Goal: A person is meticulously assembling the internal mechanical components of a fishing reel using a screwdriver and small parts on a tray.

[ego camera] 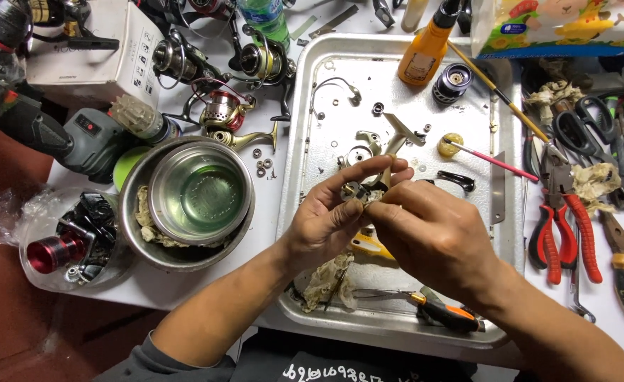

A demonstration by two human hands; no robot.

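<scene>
- Your left hand [326, 216] comes in from the lower left, palm turned toward you, with thumb and fingers curled in to pinch a small dark metal reel part [355, 189].
- Your right hand [432, 233] comes in from the lower right, back of the hand up, its fingertips [391, 170] pressed together on the same part, touching the left hand's fingertips.
- The part is held in the air between both hands, above the middle of a shallow metal tray [510, 233]. It is too small and too covered by fingers to tell its exact shape.
- On the tray beyond your hands lie loose reel pieces: a wire bail arm [333, 88], a black spool [453, 79] and a thin pink-handled brush [489, 160].
- An orange bottle [425, 49] with a black nozzle lies at the tray's far edge.
- Near you on the tray lie a dirty crumpled rag [330, 279] and a screwdriver with an orange and black handle [446, 315].
- Left of the tray, two nested steel bowls [188, 201] stand, the inner one holding greenish liquid.
- Beyond the bowls lie several spinning reels [220, 110].
- Right of the tray, red-handled pliers [563, 233] and black scissors [584, 127] lie among other hand tools.
</scene>
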